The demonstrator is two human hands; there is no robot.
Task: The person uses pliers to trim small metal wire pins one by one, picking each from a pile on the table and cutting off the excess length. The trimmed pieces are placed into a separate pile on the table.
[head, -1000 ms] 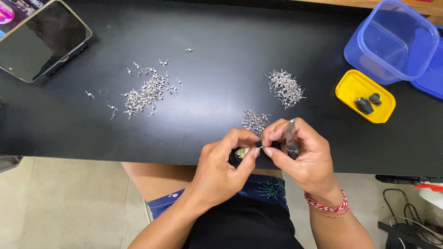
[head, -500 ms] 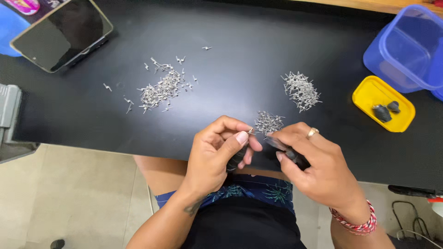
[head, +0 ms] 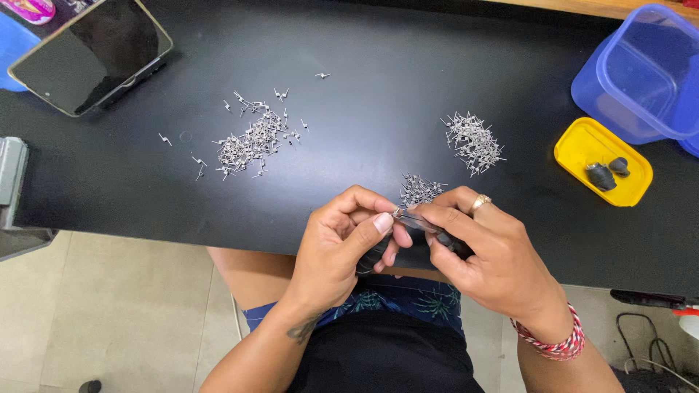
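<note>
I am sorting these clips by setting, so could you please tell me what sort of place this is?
Probably a small home or workshop bench for hand assembly: a black table with heaps of tiny metal pins, a yellow tray of parts and a phone, above a tiled floor.

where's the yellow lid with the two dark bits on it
In the head view the yellow lid lies on the black table at the right, just below the blue tub and right of the nearest pile of pins.
</note>
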